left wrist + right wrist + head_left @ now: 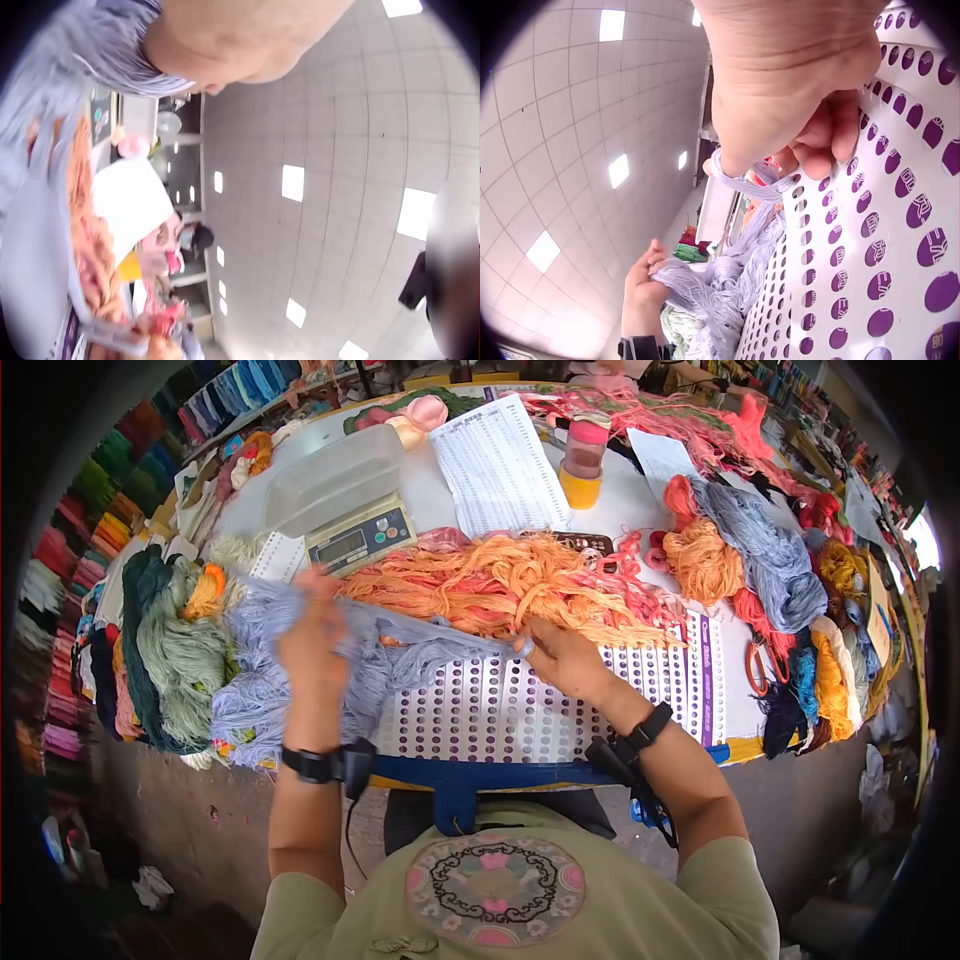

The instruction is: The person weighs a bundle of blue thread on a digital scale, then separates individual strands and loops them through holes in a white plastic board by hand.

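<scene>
A large lavender-blue skein of thread (265, 705) lies in a loose heap at the front left of the table. My left hand (315, 630), blurred in the head view, grips the upper part of this skein; the right wrist view shows the fingers of the left hand (646, 276) around its strands. A stretched lavender length (440, 635) runs across to my right hand (570, 658). There a strand loops round the thumb, and the other fingers curl in close over white punched cards (877, 247) with purple-marked holes.
Orange and pink thread (490, 585) is heaped behind the cards. Beyond it are a digital scale (360, 540) with a clear tub, a printed sheet (500, 465) and a pink-and-yellow spool stack (583, 460). Green skeins (175, 630) hang at the left edge; red-handled scissors (757, 668) lie right.
</scene>
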### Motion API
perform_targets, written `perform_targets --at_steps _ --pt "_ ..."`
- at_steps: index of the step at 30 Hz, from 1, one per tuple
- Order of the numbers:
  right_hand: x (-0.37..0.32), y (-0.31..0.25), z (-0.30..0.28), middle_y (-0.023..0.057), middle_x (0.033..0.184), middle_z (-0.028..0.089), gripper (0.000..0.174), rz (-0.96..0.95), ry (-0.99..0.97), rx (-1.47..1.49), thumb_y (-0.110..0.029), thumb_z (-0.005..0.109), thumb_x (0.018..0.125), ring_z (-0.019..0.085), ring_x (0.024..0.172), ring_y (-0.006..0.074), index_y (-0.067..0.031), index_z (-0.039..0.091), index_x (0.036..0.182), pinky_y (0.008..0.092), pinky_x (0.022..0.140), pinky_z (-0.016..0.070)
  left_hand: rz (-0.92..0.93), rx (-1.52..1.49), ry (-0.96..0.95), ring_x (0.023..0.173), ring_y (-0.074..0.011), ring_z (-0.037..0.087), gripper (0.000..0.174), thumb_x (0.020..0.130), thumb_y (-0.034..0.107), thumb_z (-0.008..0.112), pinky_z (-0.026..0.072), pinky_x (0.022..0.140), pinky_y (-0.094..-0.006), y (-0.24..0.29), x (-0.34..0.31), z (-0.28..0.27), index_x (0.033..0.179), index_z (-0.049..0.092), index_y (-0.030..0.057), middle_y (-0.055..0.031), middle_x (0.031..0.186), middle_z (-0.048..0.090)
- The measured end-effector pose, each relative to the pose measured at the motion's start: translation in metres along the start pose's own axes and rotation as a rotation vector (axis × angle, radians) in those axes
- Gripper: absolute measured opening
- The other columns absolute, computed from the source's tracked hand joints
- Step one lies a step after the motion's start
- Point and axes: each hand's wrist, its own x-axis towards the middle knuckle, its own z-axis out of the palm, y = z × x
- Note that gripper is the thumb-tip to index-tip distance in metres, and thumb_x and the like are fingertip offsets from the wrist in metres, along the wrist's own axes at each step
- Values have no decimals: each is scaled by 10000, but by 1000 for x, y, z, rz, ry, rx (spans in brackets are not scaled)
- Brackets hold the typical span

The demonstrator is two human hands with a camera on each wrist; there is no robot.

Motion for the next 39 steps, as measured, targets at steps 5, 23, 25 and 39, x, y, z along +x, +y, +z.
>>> perform_targets --at_steps 5,23,25,39 --pt "-3 -1 3 66 638 572 446 -159 147 48 -521 482 944 586 595 172 -78 535 947 321 567 446 56 515 -674 653 -66 540 176 883 240 663 423 543 -240 -59 -52 53 1008 690 119 -25 771 611" --pt "4 9 18 104 743 651 70 -121 277 -67 -164 578 877 644 698 307 -118 565 929 408 618 487 -69 630 -609 642 -224 594 259 936 260 573 469 614 -336 -56 -21 10 947 679 24 -95 834 671" --pt "3 10 21 97 762 654 89 -110 257 -81 -177 593 866 648 726 309 -127 575 937 409 635 490 -182 491 -559 660 -207 569 267 964 267 532 448 609 -296 -27 -26 12 949 669 38 -94 980 681" --pt "-21 -106 -3 0 903 561 180 -321 221 868 -68 692 850 501 684 63 -48 596 1001 214 612 422 -65 -425 -1202 1434 -340 181 467 964 459 451 229 1133 -489 6 -63 35 1199 624 93 -134 1516 304"
